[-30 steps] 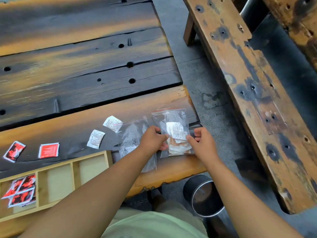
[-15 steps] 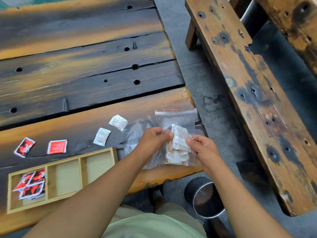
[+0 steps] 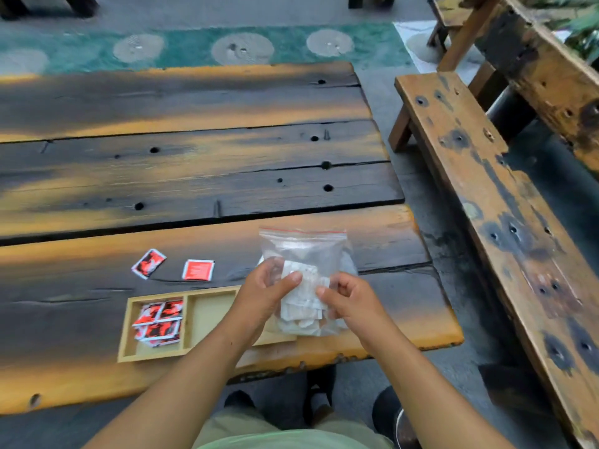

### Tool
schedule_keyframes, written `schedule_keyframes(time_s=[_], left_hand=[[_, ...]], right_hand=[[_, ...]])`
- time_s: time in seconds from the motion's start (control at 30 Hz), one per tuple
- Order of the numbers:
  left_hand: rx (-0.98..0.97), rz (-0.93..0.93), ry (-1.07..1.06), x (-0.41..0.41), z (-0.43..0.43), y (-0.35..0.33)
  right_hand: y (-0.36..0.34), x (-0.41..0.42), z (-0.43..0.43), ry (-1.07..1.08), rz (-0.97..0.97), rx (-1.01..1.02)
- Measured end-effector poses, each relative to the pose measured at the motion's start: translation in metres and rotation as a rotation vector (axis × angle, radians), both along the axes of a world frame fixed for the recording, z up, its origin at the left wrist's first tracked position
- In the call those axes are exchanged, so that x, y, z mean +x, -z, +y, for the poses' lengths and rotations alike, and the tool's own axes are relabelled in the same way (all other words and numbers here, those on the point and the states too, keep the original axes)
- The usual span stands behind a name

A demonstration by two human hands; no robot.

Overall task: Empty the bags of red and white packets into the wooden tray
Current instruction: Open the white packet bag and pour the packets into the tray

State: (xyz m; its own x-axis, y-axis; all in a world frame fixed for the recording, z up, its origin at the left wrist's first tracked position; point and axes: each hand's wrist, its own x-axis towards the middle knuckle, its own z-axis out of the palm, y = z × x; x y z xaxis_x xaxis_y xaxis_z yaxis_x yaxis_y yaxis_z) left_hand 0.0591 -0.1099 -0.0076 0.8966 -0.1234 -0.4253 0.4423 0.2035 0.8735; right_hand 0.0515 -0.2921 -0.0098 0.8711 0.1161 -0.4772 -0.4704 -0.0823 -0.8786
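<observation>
We see both hands raised just above the near edge of the desk (image 3: 194,176), towards its near right corner, and together they grip a clear plastic bag (image 3: 304,251). The left hand (image 3: 265,296) pinches the bag's left side with thumb and curled fingers. The right hand (image 3: 351,306) has its fingers curled round the lower right side. The bag stands upright between them, its red zip strip at the top. We cannot tell whether that strip is sealed. A loose heap of white packets (image 3: 303,307) fills the lower half of the bag, blurred through the plastic.

Below the hands lies the wooden tray (image 3: 152,354), set along the near edge of the desk and split into compartments. The bag hangs over its right end, which the left forearm and the bag largely hide. In the tray's left compartment we see a pile of red packets (image 3: 158,320) printed in red, black and white. The compartment beside it shows bare wood.

Two more packets lie on the desk just beyond the tray's far rim. One is a tilted red and black packet (image 3: 149,263). To its right is a plain red packet (image 3: 198,270), apart from it.

A worn wooden bench (image 3: 479,196) stands off the desk's right edge.
</observation>
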Motion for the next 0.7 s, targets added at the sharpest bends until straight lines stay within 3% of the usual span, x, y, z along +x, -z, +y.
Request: schedule_keyframes(time_s=[0.17,0.3,0.4,0.5,0.7], left_hand=[[0.006,-0.025,-0.070,-0.027,0.069,0.000],[0.054,-0.032,-0.044,-0.047,0.112,0.001],[-0.012,-0.053,0.068,-0.061,0.136,-0.009],[-0.043,-0.123,0.048,-0.064,0.161,-0.027],[0.330,-0.340,0.104,-0.048,0.175,-0.062]], right_hand=[[-0.022,-0.012,0.063,-0.054,-0.128,-0.107],[-0.043,-0.019,0.106,0.017,-0.224,0.001],[-0.050,-0.023,0.133,0.064,-0.207,0.080],[-0.055,-0.027,0.153,0.013,-0.197,0.136],[-0.062,-0.016,0.156,-0.135,-0.246,0.092]])
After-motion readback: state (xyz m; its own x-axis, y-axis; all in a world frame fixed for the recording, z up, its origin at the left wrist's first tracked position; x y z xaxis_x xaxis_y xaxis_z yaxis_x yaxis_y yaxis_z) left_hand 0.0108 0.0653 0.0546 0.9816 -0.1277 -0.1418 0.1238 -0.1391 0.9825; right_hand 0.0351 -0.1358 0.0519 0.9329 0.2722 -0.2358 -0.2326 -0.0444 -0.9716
